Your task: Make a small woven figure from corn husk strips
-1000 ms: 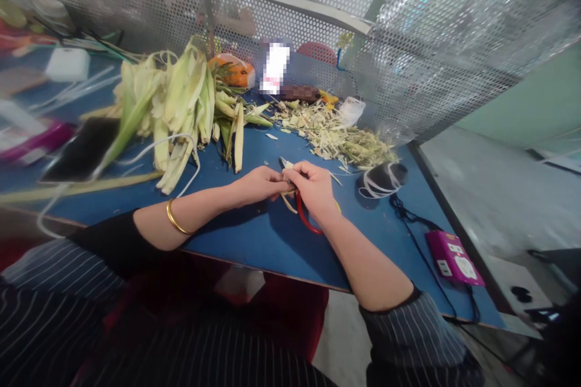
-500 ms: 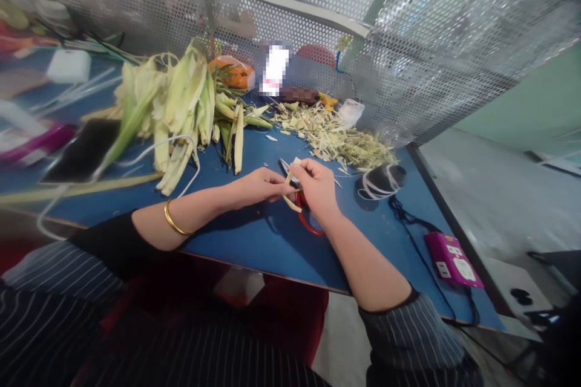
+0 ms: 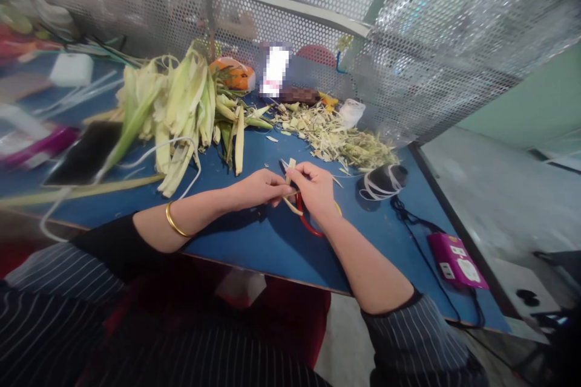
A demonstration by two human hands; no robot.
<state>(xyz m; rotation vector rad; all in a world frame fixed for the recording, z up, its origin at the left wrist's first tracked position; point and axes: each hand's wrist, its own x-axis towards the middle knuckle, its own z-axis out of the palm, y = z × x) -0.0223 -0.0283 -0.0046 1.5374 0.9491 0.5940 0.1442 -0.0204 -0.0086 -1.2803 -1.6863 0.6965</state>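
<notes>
Between my two hands is a narrow pale strip of corn husk [image 3: 294, 207], its lower end curving down below the fingers. My left hand [image 3: 263, 188] pinches it from the left, fingertips closed. My right hand [image 3: 316, 190] grips the upper part, thumb and fingers pressed together. Directly beneath lies a pair of scissors [image 3: 313, 231] with red handles on the blue table; the right hand covers much of them, and the blade tips point up and left. Where the two hands meet, the fingertips hide part of the strip.
A large bunch of corn husks [image 3: 181, 97] lies at the left. Husk scraps [image 3: 331, 136] are heaped toward the back right. A dark spool of white string [image 3: 385, 182] and a purple box [image 3: 458, 260] with a cable stand right. A lit phone [image 3: 275, 69] leans at the back.
Both hands keep hold of the husk strip and stay nearly in place. The fingers have shifted slightly, and the strip's upper end now stands a bit more upright.
</notes>
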